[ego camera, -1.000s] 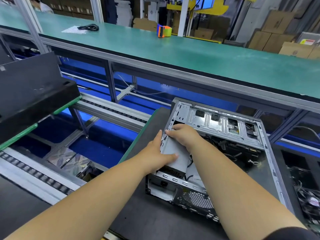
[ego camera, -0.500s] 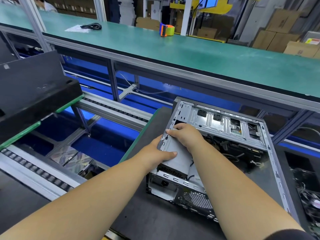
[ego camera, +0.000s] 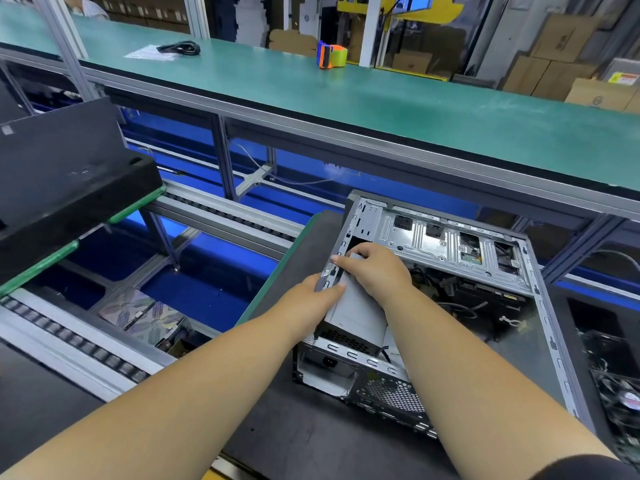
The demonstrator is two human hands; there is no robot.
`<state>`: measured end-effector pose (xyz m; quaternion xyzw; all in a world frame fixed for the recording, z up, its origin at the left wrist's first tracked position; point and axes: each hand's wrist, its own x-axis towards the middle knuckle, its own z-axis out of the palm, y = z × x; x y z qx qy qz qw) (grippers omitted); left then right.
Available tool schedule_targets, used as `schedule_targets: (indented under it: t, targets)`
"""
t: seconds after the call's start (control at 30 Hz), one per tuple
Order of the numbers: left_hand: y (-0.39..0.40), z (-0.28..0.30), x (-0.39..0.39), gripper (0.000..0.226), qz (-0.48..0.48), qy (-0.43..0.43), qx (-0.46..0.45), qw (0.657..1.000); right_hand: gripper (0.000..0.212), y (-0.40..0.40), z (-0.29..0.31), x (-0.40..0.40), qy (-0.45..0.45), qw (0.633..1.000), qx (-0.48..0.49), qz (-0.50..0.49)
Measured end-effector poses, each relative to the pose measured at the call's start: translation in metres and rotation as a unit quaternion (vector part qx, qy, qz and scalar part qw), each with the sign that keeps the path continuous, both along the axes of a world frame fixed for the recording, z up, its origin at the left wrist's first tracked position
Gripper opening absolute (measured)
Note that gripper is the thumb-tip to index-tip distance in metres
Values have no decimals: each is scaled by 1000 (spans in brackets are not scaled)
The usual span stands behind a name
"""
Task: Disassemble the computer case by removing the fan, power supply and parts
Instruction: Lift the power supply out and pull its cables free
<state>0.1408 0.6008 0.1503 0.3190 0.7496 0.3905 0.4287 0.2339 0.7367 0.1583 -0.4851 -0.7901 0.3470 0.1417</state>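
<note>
With the computer case (ego camera: 450, 289) lying open on the dark surface (ego camera: 311, 438), the power supply (ego camera: 356, 313) sits tilted up in its near-left corner. Both hands have it: left hand (ego camera: 311, 299) fingers curled on its left edge, right hand (ego camera: 374, 271) fingers wrapped over its far end. Loose cables (ego camera: 460, 306) lie inside the case, right of the power supply.
</note>
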Motion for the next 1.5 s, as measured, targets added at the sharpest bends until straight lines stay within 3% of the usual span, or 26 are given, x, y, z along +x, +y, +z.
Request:
schedule_targets:
  t: [0.2, 0.3, 0.37, 0.47, 0.57, 0.7, 0.83, 0.97, 1.17, 1.3, 1.5]
  targets:
    - [1, -5, -2, 57, 5, -44, 13, 999, 28, -5, 4, 11, 16, 1000, 26, -3]
    - [0, -5, -4, 60, -6, -63, 24, 998, 31, -7, 7, 15, 3, 1000, 24, 0]
    - [0, -7, -5, 70, -10, -66, 23, 998, 46, -10, 10, 15, -59, 998, 35, -15]
    - [2, -8, -6, 78, -15, -79, 19, 997, 97, -19, 22, 14, -147, 981, -52, -113]
    - [3, -6, -4, 78, -13, -86, 30, 996, 126, -28, 31, 16, -127, 966, -168, -151]
    - [5, -6, -4, 96, -31, -46, 25, 998, 139, -35, 26, 25, -60, 954, -226, -185]
    - [1, 0, -3, 122, -35, -35, 9, 999, 125, -36, 22, 31, -43, 949, -235, -206]
    - [-7, 5, -8, 100, -14, -64, -3, 998, 116, -35, 22, 39, -19, 948, -223, -224]
    - [-14, 13, -22, 79, 12, -25, 65, 997, 109, -25, 39, 64, 34, 942, -242, -231]
    - [-13, 24, -23, 71, 32, 0, 110, 993, 89, -14, 51, 87, 85, 927, -277, -238]
    - [-7, 42, -15, 55, 26, 63, 164, 984, 42, -7, 66, 115, 182, 902, -306, -245]
